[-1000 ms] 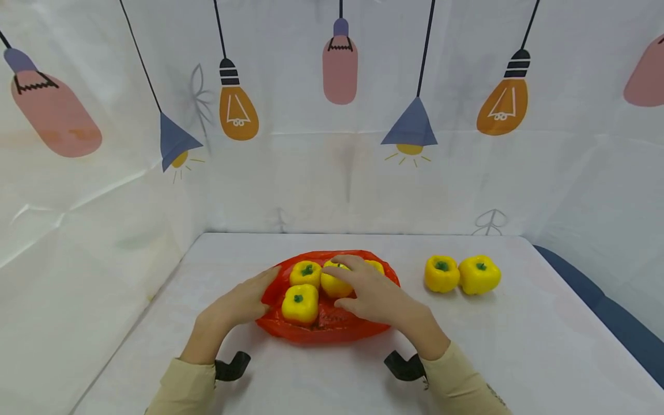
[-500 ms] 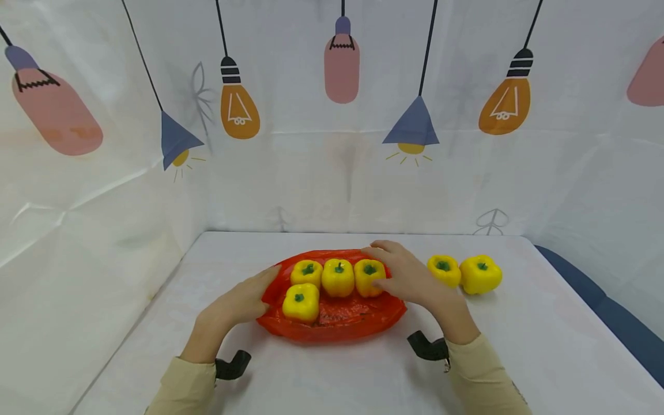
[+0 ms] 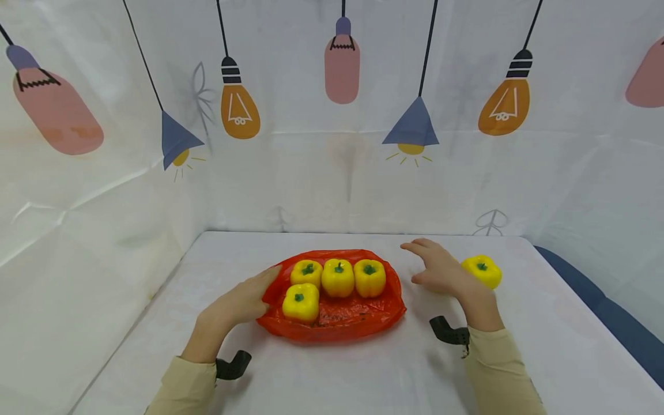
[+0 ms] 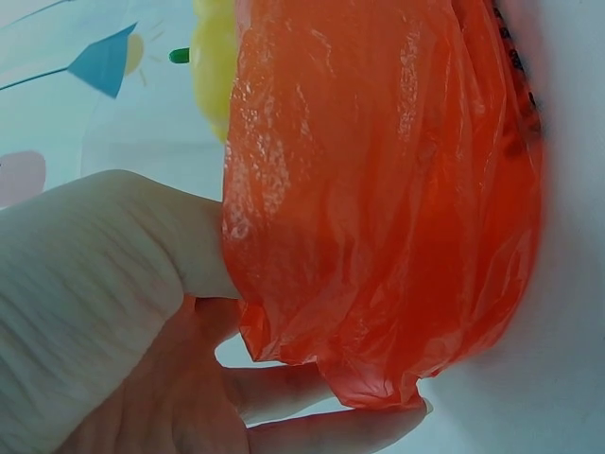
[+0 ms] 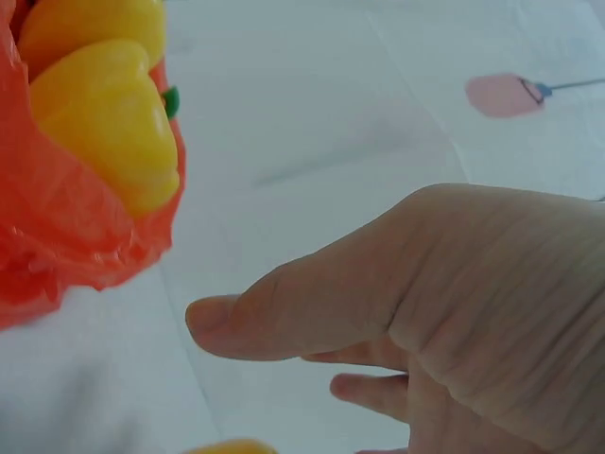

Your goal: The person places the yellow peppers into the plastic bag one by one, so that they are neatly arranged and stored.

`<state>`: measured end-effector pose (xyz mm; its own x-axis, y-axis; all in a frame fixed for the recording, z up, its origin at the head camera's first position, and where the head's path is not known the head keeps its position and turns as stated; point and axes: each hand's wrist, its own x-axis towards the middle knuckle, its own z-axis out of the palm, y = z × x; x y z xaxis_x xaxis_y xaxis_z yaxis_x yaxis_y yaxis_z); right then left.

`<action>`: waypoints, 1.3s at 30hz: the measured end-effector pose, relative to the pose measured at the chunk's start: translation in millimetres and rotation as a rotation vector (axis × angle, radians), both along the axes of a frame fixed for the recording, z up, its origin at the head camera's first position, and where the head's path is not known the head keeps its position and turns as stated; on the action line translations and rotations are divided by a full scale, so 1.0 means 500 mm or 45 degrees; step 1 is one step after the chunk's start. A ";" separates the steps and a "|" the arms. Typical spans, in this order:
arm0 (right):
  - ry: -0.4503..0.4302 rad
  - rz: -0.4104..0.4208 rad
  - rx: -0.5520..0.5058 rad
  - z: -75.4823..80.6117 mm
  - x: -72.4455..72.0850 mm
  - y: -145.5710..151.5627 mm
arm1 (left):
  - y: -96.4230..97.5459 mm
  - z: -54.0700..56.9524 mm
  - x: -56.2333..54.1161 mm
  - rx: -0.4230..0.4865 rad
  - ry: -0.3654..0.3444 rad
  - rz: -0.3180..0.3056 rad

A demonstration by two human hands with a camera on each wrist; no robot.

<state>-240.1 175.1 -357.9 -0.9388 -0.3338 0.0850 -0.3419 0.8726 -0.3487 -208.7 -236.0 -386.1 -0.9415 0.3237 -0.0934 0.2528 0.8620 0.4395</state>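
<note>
Peppers (image 3: 338, 279) sit in the red bag (image 3: 358, 324), four of them, all yellow with green stems. Three stand in a row at the back, and one sits in front of the row, on the left side. Beside that front one, on the right, there is red plastic with no pepper on it, so it looks like there is room for more. The bag lies on the white surface (image 3: 321, 380) with its mouth spread wide and not tied up.

One more pepper, the outside pepper (image 3: 489, 274), is on the surface to the right, near the right wrist and well apart from the bag. A bit of yellow also shows at the bottom of the right wrist view; it could be another pepper below the hand, but too little shows to be sure.

So four are in and at least one is out. I think most of the work is done.

The left hand (image 3: 246, 297) has the bag's left edge in its grip, with the thumb tucked behind the red plastic. The right hand (image 3: 441, 270) is between the bag and the outside pepper. Its grip is wide, thumb and fingers apart, and has hold of nothing.
</note>
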 end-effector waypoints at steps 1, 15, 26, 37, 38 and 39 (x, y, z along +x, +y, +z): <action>-0.010 -0.009 0.008 0.000 -0.002 0.005 | 0.000 0.000 0.000 -0.002 -0.003 0.001; -0.150 -0.082 0.043 -0.016 -0.017 0.061 | 0.005 0.000 0.002 -0.005 -0.035 0.024; -0.268 -0.121 0.029 -0.030 -0.018 0.071 | 0.007 -0.004 0.002 -0.008 -0.055 0.034; -0.265 -0.076 -0.026 -0.016 -0.011 0.070 | 0.005 -0.005 0.002 -0.002 -0.062 0.040; -0.260 -0.073 -0.031 -0.013 -0.010 0.069 | 0.005 -0.005 0.002 -0.003 -0.063 0.040; -0.250 -0.067 -0.033 -0.010 -0.008 0.068 | 0.005 -0.005 0.002 -0.003 -0.065 0.041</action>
<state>-244.0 209.2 -362.7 -0.9543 -0.2840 -0.0932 -0.2194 0.8772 -0.4270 -207.8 -233.8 -388.6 -0.9455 0.2929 -0.1425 0.2019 0.8703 0.4492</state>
